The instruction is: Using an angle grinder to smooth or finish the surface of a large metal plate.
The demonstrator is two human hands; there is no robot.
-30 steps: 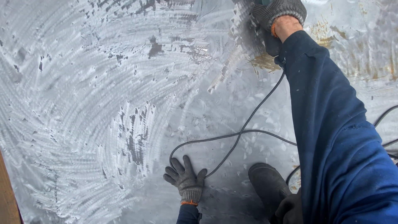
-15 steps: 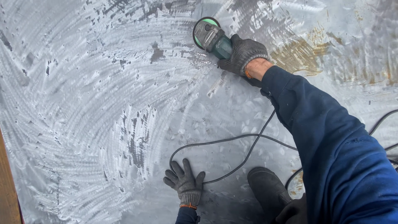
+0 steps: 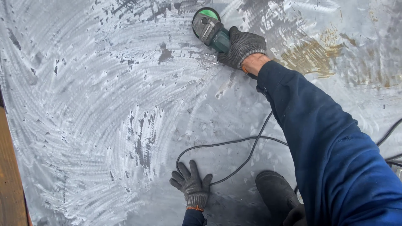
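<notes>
Boot toe, black and rounded (image 3: 276,194), sits nearest me, just right of my left hand (image 3: 191,187), whose grey-gloved fingers lie spread flat on the scuffed grey metal sheet (image 3: 83,104). A thin black cable (image 3: 234,144) loops between my hands. Farthest out, my right hand (image 3: 242,47) is clamped on the green-bodied angle grinder (image 3: 209,27), disc on the sheet. Wide bare metal lies left of both hands, ending at a brown wooden edge (image 3: 10,175).

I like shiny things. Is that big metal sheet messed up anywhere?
Yes. A rusty brown patch stains the sheet right of the grinder, and dark unground streaks sit amid the bright swirls.
</notes>
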